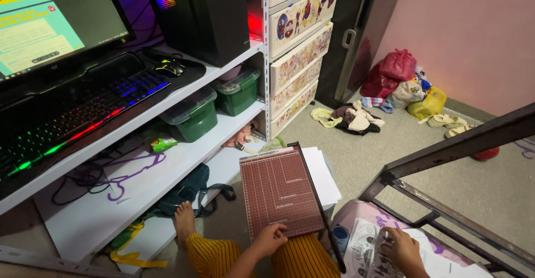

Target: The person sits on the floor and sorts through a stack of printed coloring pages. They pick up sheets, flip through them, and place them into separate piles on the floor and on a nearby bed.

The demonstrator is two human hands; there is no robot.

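Paper cutter (281,197), a dark red gridded board, rests on the person's lap, its near edge gripped by the left hand (271,238), fingers curled over it; the right hand (400,248) lies fingers spread on printed sheets (365,250), gripping nothing; white paper (323,172) sticks out beneath the cutter

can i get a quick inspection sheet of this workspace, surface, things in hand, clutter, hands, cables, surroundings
surface: dark red gridded paper cutter with a black blade arm, white sheets under its far side
job's things: printed paper sheets on a pink surface by the right hand
clutter: clothes pile and bags on the floor by the pink wall
grippers: left hand rests on the cutter's near edge; right hand lies on the printed sheets
cables: dark cables on the lower white shelf
surroundings: lit keyboard, monitor, green bins, patterned drawers
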